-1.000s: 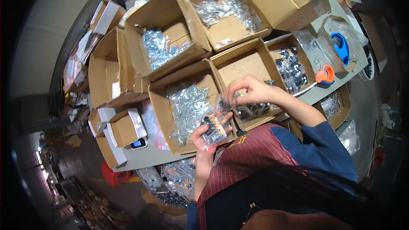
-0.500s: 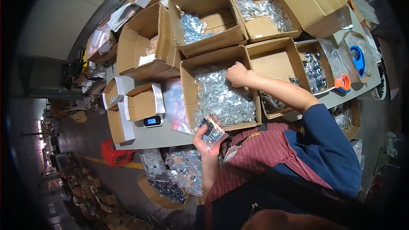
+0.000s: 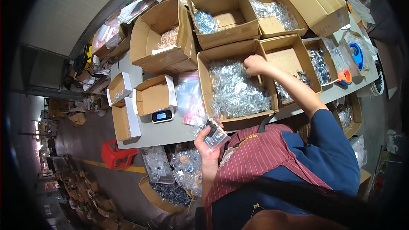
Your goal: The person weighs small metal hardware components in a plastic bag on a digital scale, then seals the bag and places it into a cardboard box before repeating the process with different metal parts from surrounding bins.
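My left hand [image 3: 207,148] is closed around a clear plastic bag [image 3: 218,138] near the table's front edge. Black parts, light wooden dowels and metal pieces show inside the bag. My right hand [image 3: 255,65] reaches over the far right part of an open cardboard box [image 3: 204,81], its fingers curled down and partly hidden. Whatever lies between those fingers cannot be made out. A heap of small clear bags of metal hardware [image 3: 238,93] fills much of this box. Flat clear zip bags [image 3: 187,96] lie just left of it.
Cardboard boxes holding orange-brown parts [image 3: 168,38], bluish bags [image 3: 206,22] and black parts [image 3: 319,64] surround the work area. A small device with a screen [image 3: 162,115] stands by low trays [image 3: 154,96]. Tape dispensers, one orange [image 3: 344,77] and one blue [image 3: 357,56], sit at right.
The table and boxes have shifted right in the picture as the view moved. My right hand stays over the same box, and my left hand still holds the bag.
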Demonstrator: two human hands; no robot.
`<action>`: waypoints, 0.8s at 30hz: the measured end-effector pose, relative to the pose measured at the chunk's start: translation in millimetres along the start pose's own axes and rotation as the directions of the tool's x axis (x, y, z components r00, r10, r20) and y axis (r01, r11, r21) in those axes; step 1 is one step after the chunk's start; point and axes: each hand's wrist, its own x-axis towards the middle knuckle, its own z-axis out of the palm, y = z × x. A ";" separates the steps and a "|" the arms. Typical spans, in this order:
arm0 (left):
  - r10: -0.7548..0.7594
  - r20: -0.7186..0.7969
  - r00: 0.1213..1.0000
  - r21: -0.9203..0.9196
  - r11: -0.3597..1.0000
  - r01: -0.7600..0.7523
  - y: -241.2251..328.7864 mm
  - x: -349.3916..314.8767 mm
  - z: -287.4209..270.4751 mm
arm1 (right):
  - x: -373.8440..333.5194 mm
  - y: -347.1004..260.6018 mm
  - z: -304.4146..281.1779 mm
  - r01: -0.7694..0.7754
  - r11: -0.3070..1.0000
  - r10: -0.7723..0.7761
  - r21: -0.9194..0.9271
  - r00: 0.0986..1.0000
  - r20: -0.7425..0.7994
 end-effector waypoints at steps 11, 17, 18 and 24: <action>-0.070 0.034 0.997 0.083 0.994 0.067 17.4 10.2 -14.2 | -94.2 -87.6 -61.5 0.344 0.136 -0.391 0.929 0.880 -0.269; -0.078 0.039 0.996 0.157 0.985 0.071 27.8 19.1 -13.6 | -95.7 -144.9 -29.6 0.367 0.377 -0.507 0.850 0.850 -0.142; -0.074 0.052 0.996 0.149 0.987 0.065 32.9 21.5 -21.1 | -97.9 -145.6 -32.3 0.325 0.346 -0.493 0.880 0.861 -0.124; 0.298 -0.109 0.948 0.078 0.954 -0.291 124.8 47.8 -13.5 | -90.3 -106.3 11.1 0.272 0.182 -0.142 0.945 0.958 -0.249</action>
